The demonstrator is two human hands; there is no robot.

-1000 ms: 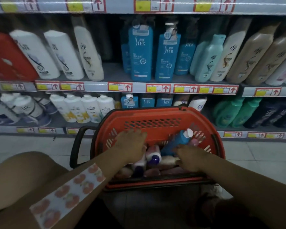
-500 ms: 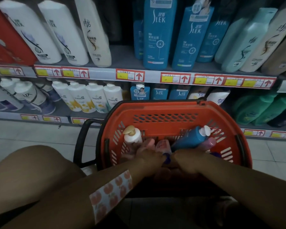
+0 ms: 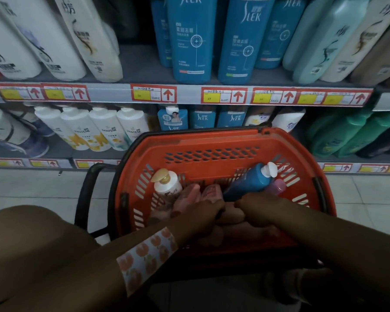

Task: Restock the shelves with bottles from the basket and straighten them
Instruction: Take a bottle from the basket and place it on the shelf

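Note:
An orange basket [image 3: 212, 140] stands on the floor in front of the shelves. Inside it lie a white pump bottle [image 3: 167, 185], a blue bottle with a white cap [image 3: 248, 183], a small pink bottle [image 3: 278, 188] and several pale pink bottles [image 3: 189, 197]. My left hand [image 3: 198, 215] and my right hand [image 3: 257, 208] are both down in the basket, almost touching. Their fingers curl over a pale pink bottle [image 3: 232, 216] lying between them. The fingertips are hidden among the bottles.
The upper shelf holds tall blue SLEK bottles [image 3: 191, 41], white bottles left and teal ones right, with a gap [image 3: 140, 64] between white and blue. Pantene bottles [image 3: 104, 129] and green bottles [image 3: 347, 136] fill the lower shelf. The basket's black handle [image 3: 88, 190] sticks out left, beside my knee [image 3: 32, 244].
My left hand slid from the basket's left side to its middle, uncovering the white pump bottle. Both hands have come together. The view has moved closer to the shelves.

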